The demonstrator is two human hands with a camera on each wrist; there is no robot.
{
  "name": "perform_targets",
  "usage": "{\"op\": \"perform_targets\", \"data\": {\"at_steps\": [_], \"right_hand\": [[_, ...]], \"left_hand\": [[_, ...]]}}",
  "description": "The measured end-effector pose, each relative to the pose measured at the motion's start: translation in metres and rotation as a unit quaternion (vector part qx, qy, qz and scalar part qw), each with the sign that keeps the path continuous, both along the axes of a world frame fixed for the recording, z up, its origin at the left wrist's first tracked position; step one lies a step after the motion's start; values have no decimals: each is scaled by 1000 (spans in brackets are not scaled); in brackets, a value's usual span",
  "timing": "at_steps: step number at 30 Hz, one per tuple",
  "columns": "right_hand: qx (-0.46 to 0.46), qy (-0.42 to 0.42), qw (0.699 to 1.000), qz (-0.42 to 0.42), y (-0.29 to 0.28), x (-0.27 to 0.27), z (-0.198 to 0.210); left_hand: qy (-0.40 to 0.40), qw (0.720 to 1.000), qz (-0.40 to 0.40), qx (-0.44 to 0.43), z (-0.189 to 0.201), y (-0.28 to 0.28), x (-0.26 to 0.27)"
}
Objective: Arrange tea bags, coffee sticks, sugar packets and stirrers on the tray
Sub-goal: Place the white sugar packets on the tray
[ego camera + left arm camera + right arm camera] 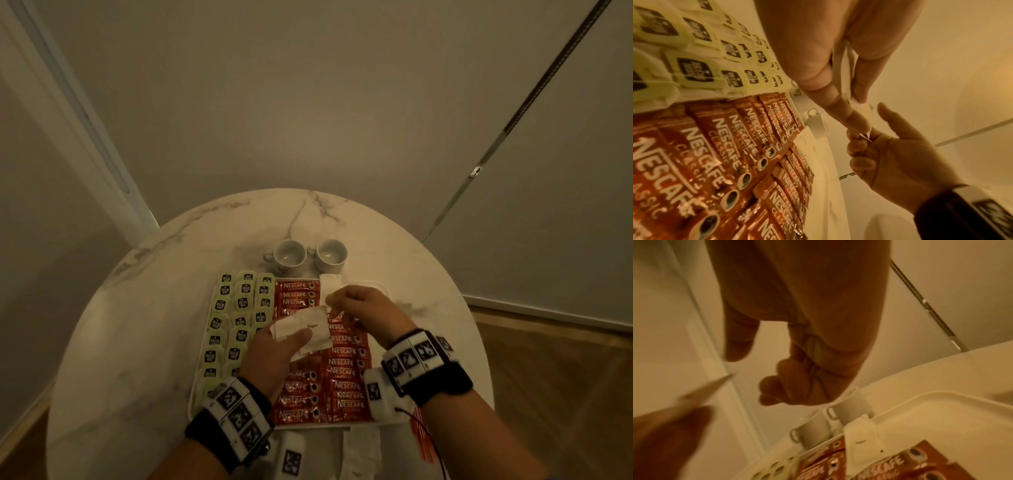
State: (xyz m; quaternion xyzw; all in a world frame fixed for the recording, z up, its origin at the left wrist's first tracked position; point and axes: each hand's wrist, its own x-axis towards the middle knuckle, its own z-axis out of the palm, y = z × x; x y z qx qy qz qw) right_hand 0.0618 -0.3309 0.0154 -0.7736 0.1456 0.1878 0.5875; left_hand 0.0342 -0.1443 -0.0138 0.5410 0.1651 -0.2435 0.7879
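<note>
A white tray [381,285] lies on the round marble table [144,308]. Green tea bags [239,318] fill its left side and red Nescafe coffee sticks [346,373] its middle columns. One white sugar packet [331,282] lies at the tray's far edge, right of the sticks. My left hand [301,337] pinches a bunch of white sugar packets [310,327] above the sticks. My right hand [337,303] hovers just beyond them with fingers curled and thumb apart. A packet corner [866,137] touches those curled fingers [858,146]. Nothing shows between thumb and fingers in the right wrist view.
Two white cups [290,257] [330,255] stand just behind the tray. White paper-wrapped pieces [362,443] and a red-striped strip [422,437] lie on the table in front of the tray. The tray's right part [941,426] is bare. Walls close in behind the table.
</note>
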Motion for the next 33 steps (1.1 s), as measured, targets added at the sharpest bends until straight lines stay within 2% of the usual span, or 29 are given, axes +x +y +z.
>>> {"op": "perform_targets", "data": {"at_steps": [2,4,10,15,18,21,27,33], "right_hand": [[13,-10,999,41,6,-17,5],[-10,-35,998,46,10,-29,8],[-5,-79,996,-30,12,-40,8],[39,-59,990,-125,11,-37,-2],[77,-58,991,-88,7,-36,-10],[57,-74,992,-80,2,-32,-16],[80,-97,982,-138,2,-20,-27],[123,-40,987,-93,-6,-13,-34]], "left_hand": [[-23,999,-14,25,2,-2,0],[-37,998,-26,42,3,-5,0],[-73,993,-61,72,9,-11,-5],[-95,988,-52,108,10,-20,-4],[-94,987,-46,122,7,-24,0],[-85,987,-40,132,1,-26,4],[-28,994,-16,102,-12,-36,22],[-15,999,-1,51,-18,-41,38]]}}
